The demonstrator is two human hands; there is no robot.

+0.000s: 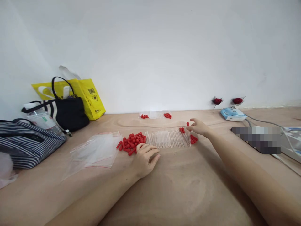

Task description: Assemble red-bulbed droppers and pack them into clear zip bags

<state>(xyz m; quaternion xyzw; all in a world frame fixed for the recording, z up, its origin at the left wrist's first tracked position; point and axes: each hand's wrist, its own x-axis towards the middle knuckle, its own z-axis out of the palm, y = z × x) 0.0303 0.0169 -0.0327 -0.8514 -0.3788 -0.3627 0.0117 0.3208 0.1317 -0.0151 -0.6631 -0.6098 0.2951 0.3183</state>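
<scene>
Head view: left hand [145,161] is rested at the right edge of the red bulbs [129,144], fingers loosely curled; any grip cannot be told. Right hand [199,127] is extended beyond the tubes [164,139], fingertips at a lone bulb [187,124]; whether it is gripped cannot be told. Clear bags [98,150] are spread left of the pile.

Left hand [144,160], right hand [199,128]: one each. Yellow bag [95,105], far left: one. Black handbag [71,114], left: one. Striped bag [31,149], near left: one. Roses [217,101], far right: two. Blue packet [231,113], right: one. Red pieces [131,143], thin sticks [162,138], clear sleeves [100,150]: many each, too crowded to count.
</scene>
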